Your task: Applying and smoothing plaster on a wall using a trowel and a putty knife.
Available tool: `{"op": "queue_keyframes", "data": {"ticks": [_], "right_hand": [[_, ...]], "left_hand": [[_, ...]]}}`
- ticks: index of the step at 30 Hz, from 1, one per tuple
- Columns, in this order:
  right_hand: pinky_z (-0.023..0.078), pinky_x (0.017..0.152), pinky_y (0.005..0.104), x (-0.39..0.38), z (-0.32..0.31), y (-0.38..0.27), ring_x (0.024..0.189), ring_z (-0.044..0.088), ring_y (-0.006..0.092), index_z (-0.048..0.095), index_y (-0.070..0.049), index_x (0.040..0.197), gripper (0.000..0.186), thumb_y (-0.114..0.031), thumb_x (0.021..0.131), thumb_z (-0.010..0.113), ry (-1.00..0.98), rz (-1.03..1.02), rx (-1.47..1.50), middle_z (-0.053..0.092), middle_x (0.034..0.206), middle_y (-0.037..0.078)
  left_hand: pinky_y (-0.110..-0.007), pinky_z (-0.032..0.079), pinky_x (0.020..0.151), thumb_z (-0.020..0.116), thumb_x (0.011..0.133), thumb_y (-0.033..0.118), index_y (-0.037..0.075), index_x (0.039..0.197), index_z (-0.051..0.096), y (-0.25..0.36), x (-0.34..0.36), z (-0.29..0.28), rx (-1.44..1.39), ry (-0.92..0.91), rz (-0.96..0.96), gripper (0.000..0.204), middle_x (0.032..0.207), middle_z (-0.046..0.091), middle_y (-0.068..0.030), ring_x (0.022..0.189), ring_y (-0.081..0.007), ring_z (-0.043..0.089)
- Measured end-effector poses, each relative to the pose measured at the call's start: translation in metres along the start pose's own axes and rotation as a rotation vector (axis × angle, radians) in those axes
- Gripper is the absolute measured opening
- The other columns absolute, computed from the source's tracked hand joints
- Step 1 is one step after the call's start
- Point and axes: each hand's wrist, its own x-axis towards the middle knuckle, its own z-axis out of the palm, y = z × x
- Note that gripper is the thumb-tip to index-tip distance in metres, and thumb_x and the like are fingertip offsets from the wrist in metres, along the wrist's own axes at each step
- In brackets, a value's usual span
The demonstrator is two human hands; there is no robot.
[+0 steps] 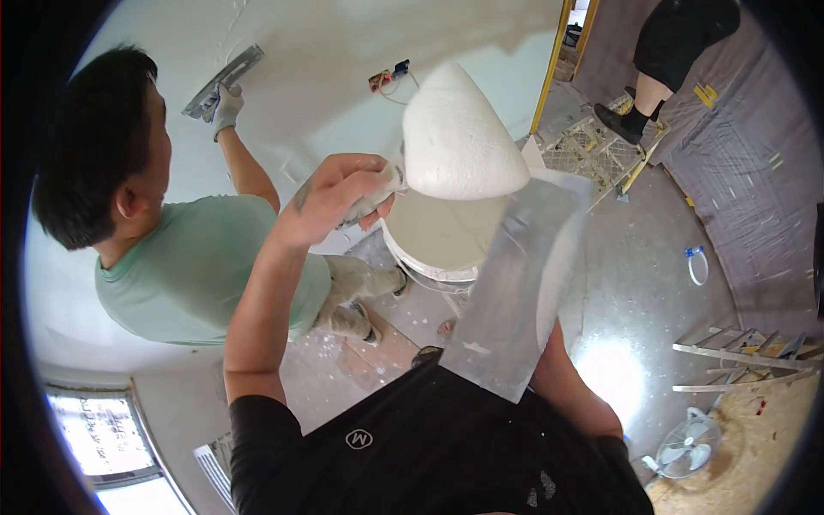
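My left hand [339,193] is closed round the whitish, smeared handle of what looks like a putty knife. Smooth white plaster [463,133] covers its fan-shaped blade, so the metal is hidden. Just right of it, the long grey rectangular blade of a plastering trowel [506,300] slants across in front of me, with a pale film along its right edge. My right forearm runs up behind this blade; the hand and handle are hidden there. Beneath both tools stands a white bucket [429,273], full nearly to the rim with pale wet plaster [442,230].
Close on my left, a co-worker [202,266] in a green shirt holds a trowel [225,81] against the wall. Wires [390,79] stick out of that wall. Another person [665,64] stands on a crate-like platform [605,146]. A ladder [747,359] and fan [689,446] are at right.
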Motion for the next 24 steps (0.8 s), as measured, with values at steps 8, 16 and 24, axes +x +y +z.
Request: {"op": "queue_keyframes", "data": {"ticks": [8,16,24], "right_hand": [[0.051,0.087,0.0293,0.029,0.039,0.019,0.103,0.058,0.0170,0.050,-0.005,0.129,0.033,-0.017,0.099,0.055,-0.710,-0.392,-0.308,0.057,0.113,0.007],[0.055,0.074,0.0282,0.023,-0.030,0.104,0.086,0.063,0.0160,0.056,-0.002,0.121,0.034,-0.026,0.097,0.057,-0.760,0.026,-0.151,0.063,0.104,0.008],[0.049,0.097,0.0360,-0.011,-0.086,0.190,0.114,0.056,0.0208,0.040,-0.006,0.142,0.043,-0.025,0.103,0.044,-0.984,0.354,-0.280,0.053,0.129,0.009]], "left_hand": [[-0.027,0.049,0.068,0.064,0.090,0.002,-0.001,0.111,0.058,0.017,-0.087,0.108,0.668,0.489,0.352,0.021,0.095,0.062,-0.0110,0.078,-0.0154,0.060],[-0.044,0.052,0.074,0.068,0.067,-0.012,-0.001,0.108,0.053,-0.090,-0.155,0.185,1.051,0.912,0.613,0.045,0.104,0.061,-0.0206,0.089,-0.0385,0.061],[-0.042,0.051,0.076,0.072,0.074,-0.006,-0.002,0.106,0.053,-0.161,-0.262,0.263,1.102,1.109,0.435,0.038,0.102,0.057,-0.0178,0.088,-0.0362,0.061]]}}
